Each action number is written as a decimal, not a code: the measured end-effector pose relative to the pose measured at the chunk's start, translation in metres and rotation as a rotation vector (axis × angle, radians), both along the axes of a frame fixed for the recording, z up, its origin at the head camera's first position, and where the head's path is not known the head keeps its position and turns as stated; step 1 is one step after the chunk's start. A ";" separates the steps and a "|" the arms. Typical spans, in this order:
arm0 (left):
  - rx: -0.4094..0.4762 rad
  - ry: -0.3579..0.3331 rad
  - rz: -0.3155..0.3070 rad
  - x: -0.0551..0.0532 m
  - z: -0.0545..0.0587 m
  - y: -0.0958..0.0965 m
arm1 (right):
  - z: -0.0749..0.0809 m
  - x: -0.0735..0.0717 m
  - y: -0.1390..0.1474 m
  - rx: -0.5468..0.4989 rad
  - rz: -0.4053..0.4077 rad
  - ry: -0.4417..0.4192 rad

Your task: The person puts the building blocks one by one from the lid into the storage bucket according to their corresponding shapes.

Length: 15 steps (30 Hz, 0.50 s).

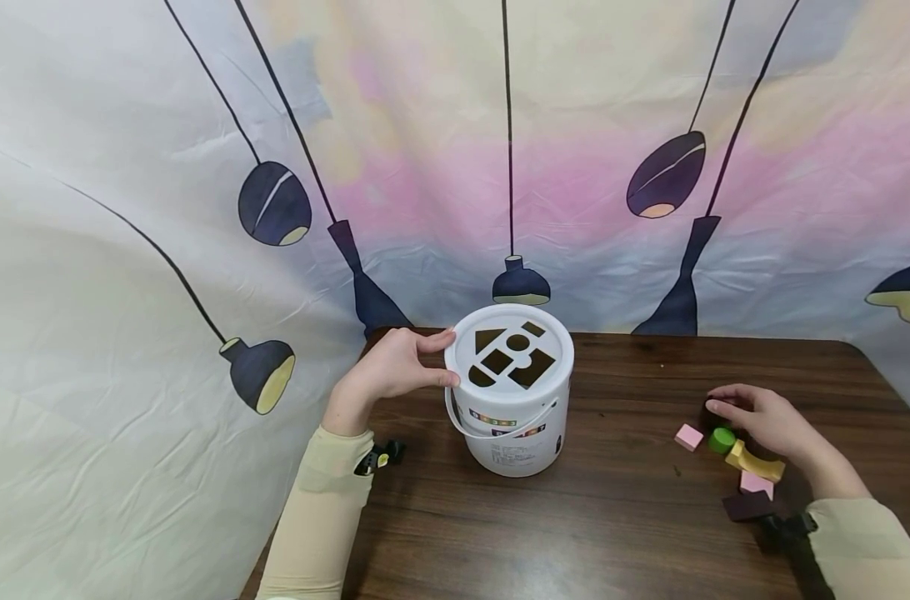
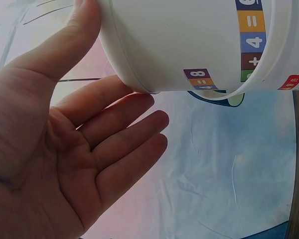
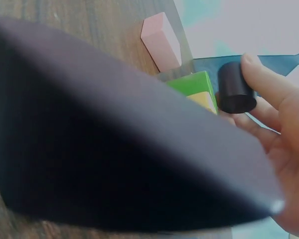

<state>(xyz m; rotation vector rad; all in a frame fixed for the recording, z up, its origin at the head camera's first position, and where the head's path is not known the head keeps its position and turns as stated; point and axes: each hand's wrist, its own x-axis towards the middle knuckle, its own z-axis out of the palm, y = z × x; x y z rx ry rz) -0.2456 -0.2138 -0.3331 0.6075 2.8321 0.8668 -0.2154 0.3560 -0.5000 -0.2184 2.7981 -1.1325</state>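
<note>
Brown table (image 1: 620, 517): straight-fingered left hand (image 1: 397, 367) touches bucket (image 1: 509, 454); right hand (image 1: 773, 423) pinches dark cylinder (image 3: 235, 87) (blocks (image 1: 722, 441) near).

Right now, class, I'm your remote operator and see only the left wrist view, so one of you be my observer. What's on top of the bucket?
Observer: A white lid, cut through in several different shapes.
Operator: Has anything been picked up?
Observer: Yes, the right grip pinches a dark cylinder.
Operator: Anything green out there?
Observer: A green block, lying between a pink block and a curved yellow block.
</note>
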 end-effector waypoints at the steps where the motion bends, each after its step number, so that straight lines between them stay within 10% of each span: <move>1: 0.001 -0.001 0.000 0.000 0.000 0.000 | 0.000 0.000 0.000 -0.004 -0.004 0.007; 15: 0.006 0.000 0.003 0.000 -0.002 0.000 | 0.010 0.001 -0.010 -0.034 -0.063 0.092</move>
